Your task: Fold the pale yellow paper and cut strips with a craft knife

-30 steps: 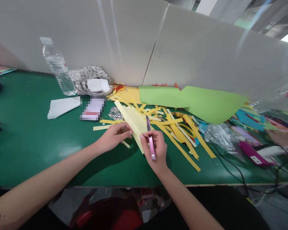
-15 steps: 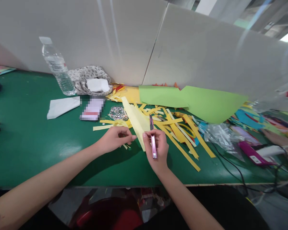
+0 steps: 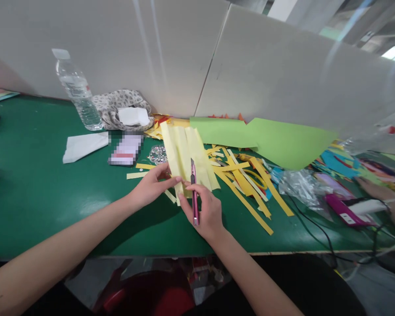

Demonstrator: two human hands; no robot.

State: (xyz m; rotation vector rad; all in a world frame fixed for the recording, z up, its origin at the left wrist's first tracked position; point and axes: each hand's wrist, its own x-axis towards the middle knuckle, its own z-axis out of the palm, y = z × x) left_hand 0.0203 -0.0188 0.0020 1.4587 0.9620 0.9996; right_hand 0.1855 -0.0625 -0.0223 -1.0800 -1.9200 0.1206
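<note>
A pale yellow sheet of paper [image 3: 202,162] with lengthwise creases is held up over the table in front of me. My left hand [image 3: 153,186] pinches its lower left edge, thumb on top. In my right hand [image 3: 206,206] is a pink box cutter [image 3: 195,206], its dark tip pointing away from me over the paper. The right thumb and fingertips also touch the paper's lower edge, close to the left thumb. Yellow paper strips [image 3: 243,199] lie scattered right of the sheet, and a clear container of small shiny bits [image 3: 157,154] is partly hidden behind it.
A water bottle [image 3: 77,94], a spotted cloth pouch [image 3: 118,107], a phone [image 3: 127,149] and a white tissue [image 3: 84,145] sit at back left. Green paper [image 3: 276,142] leans along the partition. On the right are crumpled clear plastic [image 3: 299,184], a magenta device [image 3: 347,210] with cables, and another person's hand [image 3: 375,191].
The yellow paper, seen narrow before, now faces me opened out wider. My right hand with the box cutter has shifted left, and my left hand has taken hold of the paper's edge.
</note>
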